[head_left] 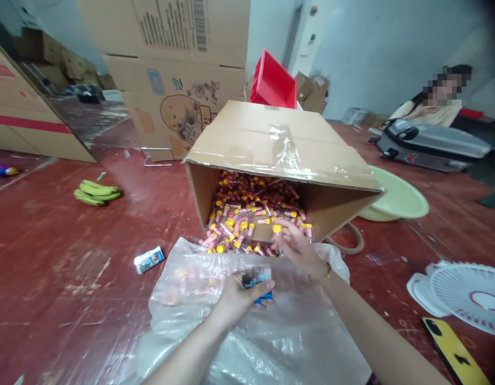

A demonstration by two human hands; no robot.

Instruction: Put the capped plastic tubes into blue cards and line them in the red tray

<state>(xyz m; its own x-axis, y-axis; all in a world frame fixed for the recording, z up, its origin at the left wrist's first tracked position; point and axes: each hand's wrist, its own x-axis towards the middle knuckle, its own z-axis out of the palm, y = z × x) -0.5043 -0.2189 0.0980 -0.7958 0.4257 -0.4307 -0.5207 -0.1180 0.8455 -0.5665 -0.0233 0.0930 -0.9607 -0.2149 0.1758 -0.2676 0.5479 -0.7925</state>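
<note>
A cardboard box (279,141) lies on its side on the red floor, its open mouth facing me, full of several small tubes with yellow caps (247,214). My right hand (297,246) reaches into the spill at the box mouth, fingers pinched on one yellow-capped tube (276,230). My left hand (241,294) is closed around a small dark and blue object (257,280) above a clear plastic bag (247,331) spread in front of me.
Bananas (97,192) and a small carton (149,259) lie at left. A pale green basin (395,200), a white fan (464,294) and a yellow phone (454,353) sit at right. Stacked cartons (179,80), a red bin (273,80) and a seated person (435,104) are behind.
</note>
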